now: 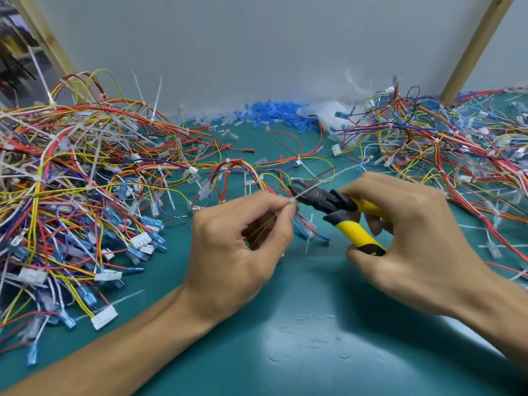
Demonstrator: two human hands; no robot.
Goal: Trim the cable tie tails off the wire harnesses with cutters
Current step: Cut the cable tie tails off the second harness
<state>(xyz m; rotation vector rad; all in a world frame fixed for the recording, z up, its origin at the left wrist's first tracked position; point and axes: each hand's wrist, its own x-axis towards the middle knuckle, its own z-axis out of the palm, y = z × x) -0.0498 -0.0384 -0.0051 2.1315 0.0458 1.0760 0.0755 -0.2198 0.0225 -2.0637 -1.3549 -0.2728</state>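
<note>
My left hand [237, 244] pinches a wire harness [243, 172] at its white cable tie head [292, 200], thumb and forefinger closed on it. The tie's clear tail [328, 178] runs up and to the right from the head. My right hand [405, 227] grips yellow and black cutters [340, 207]. Their dark jaws [300, 190] stand apart around the tail, right beside the tie head. The harness wires, red, yellow and blue, loop away behind the jaws over the green mat [300, 310].
A big tangle of harnesses with long tie tails [71, 181] fills the left. Another harness pile [457, 147] lies at the right. Blue terminal sleeves [271, 112] and a clear bag [328, 115] sit by the grey back wall. Cut tail bits [311, 235] lie near my hands.
</note>
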